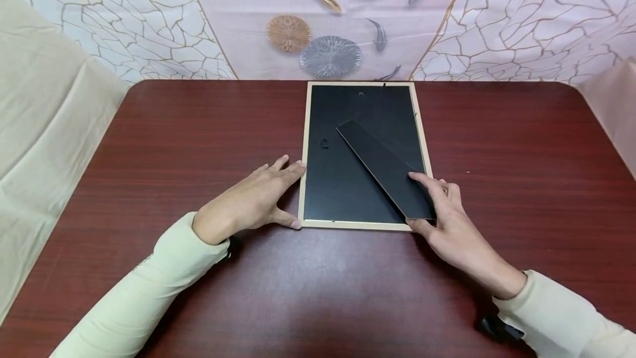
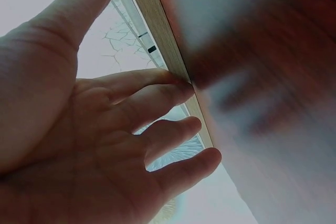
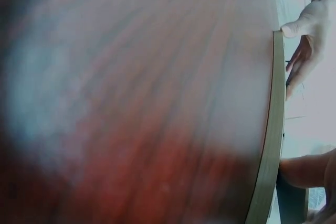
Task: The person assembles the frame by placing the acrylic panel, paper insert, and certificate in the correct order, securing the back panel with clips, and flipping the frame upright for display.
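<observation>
A picture frame (image 1: pixel 301 192) with a pale wood border lies back side up on the table, its black backing board (image 1: pixel 348 192) showing. Slantwise over the board runs a black easel stand (image 1: pixel 382 164), its wide end near the lower right corner. My right hand (image 1: pixel 447 220) pinches that wide end, thumb at the bottom edge and fingers along the right side. On the left, my left hand (image 1: pixel 253 198) rests with spread fingers against the frame's side, thumb at the lower left corner. The left wrist view shows its fingertips (image 2: pixel 210 156) along the wooden edge.
The dark red wooden table (image 1: pixel 149 142) extends around the frame on both sides. A patterned cloth (image 1: pixel 328 21) with fish hangs behind its back edge. Pale fabric (image 1: pixel 44 98) hangs at the left. Dark wrist devices (image 1: pixel 497 327) show under the sleeves.
</observation>
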{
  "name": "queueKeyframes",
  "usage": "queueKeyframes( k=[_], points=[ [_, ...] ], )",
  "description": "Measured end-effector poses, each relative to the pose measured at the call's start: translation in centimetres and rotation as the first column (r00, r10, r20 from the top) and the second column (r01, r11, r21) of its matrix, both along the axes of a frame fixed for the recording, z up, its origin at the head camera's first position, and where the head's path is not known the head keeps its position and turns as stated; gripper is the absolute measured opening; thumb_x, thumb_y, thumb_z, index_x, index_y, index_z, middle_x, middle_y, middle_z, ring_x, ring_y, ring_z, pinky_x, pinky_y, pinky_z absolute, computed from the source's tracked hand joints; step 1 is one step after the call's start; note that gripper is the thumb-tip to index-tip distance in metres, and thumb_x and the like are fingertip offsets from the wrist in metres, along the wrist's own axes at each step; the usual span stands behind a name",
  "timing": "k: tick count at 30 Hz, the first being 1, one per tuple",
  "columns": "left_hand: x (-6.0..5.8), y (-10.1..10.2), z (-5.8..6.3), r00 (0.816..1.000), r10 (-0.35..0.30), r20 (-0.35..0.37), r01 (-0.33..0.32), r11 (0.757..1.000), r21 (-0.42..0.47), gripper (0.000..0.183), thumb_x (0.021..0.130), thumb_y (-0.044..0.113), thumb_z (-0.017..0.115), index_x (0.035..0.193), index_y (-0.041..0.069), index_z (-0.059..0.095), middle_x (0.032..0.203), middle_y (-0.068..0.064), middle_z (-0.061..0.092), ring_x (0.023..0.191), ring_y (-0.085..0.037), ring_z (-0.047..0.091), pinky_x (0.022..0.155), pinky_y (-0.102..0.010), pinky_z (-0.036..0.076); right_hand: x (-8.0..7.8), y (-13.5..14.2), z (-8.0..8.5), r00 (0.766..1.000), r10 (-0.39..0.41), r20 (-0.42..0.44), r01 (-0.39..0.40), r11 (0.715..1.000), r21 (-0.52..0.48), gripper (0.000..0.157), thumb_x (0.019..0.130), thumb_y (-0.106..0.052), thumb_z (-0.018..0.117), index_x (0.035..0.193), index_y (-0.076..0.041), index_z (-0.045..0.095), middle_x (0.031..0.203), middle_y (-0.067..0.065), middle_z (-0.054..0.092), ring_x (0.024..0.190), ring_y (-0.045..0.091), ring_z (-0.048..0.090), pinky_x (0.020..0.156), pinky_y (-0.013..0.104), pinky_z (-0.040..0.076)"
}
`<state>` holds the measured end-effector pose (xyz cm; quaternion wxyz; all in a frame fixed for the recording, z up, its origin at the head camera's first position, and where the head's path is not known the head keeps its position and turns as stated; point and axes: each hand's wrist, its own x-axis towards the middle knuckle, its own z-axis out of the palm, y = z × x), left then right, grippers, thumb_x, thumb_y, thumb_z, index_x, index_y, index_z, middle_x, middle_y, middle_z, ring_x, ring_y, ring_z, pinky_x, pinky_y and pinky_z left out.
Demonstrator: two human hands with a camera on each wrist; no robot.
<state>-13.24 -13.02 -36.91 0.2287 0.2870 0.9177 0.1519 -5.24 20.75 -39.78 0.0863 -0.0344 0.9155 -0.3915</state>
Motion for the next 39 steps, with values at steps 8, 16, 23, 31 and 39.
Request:
queueKeyframes(
  k=[8,16,23,31,39],
  points=[
    [0.2,-0.4,0.3,1.000,0.010,-0.003,-0.010,1.000,-0.010,0.108,0.083,0.040,0.089,0.166,0.008,0.027,0.174,-0.008,0.025,0.164,-0.035,0.011,0.131,-0.057,0.017,-0.1,-0.8,0.0,0.999,-0.027,-0.026,0.027,1.000,0.012,0.081,0.090,-0.002,0.069,0.160,-0.024,0.036,0.148,0.031,0.029,0.147,0.048,0.032,0.108,0.066,0.036],
    [0.1,-0.6,0.2,1.000,0.003,-0.014,-0.004,1.000,-0.020,0.108,0.083,0.040,0.088,0.166,0.008,0.027,0.174,-0.008,0.025,0.164,-0.036,0.010,0.132,-0.057,0.016,-0.4,-0.8,0.1,1.000,-0.018,-0.010,0.018,0.999,0.027,0.089,0.089,-0.003,0.069,0.165,-0.024,0.027,0.148,0.031,0.029,0.141,0.049,0.039,0.106,0.064,0.038],
    [-0.3,-0.2,-0.1,1.000,0.003,-0.003,-0.003,0.999,-0.040,0.109,0.084,0.043,0.088,0.167,0.010,0.026,0.176,-0.007,0.016,0.165,-0.036,0.002,0.132,-0.059,0.013,-1.2,0.7,0.9,0.998,0.043,0.039,-0.047,0.994,0.101,0.102,0.092,-0.029,0.080,0.167,-0.008,0.015,0.150,0.034,0.036,0.130,0.046,0.047,0.104,0.061,0.040],
    [-0.7,0.5,-0.5,1.000,-0.006,-0.009,0.005,0.999,-0.036,0.111,0.081,0.041,0.091,0.166,0.009,0.027,0.177,-0.007,0.015,0.164,-0.038,0.001,0.132,-0.059,0.013,-4.5,4.3,4.1,0.948,0.186,0.256,-0.201,0.979,0.031,0.107,0.090,-0.035,0.082,0.168,-0.006,0.015,0.168,0.029,0.024,0.151,0.050,0.026,0.113,0.071,0.032],
    [-0.9,0.2,-0.5,0.999,-0.003,-0.034,0.001,0.999,-0.046,0.117,0.077,0.043,0.093,0.166,0.008,0.027,0.177,-0.008,0.014,0.164,-0.040,0.001,0.131,-0.061,0.013,-10.8,5.0,3.9,0.966,0.148,0.212,-0.183,0.970,0.157,0.096,0.100,-0.049,0.067,0.168,-0.005,0.015,0.171,0.026,0.024,0.156,0.048,0.025,0.121,0.067,0.027]
  ],
)
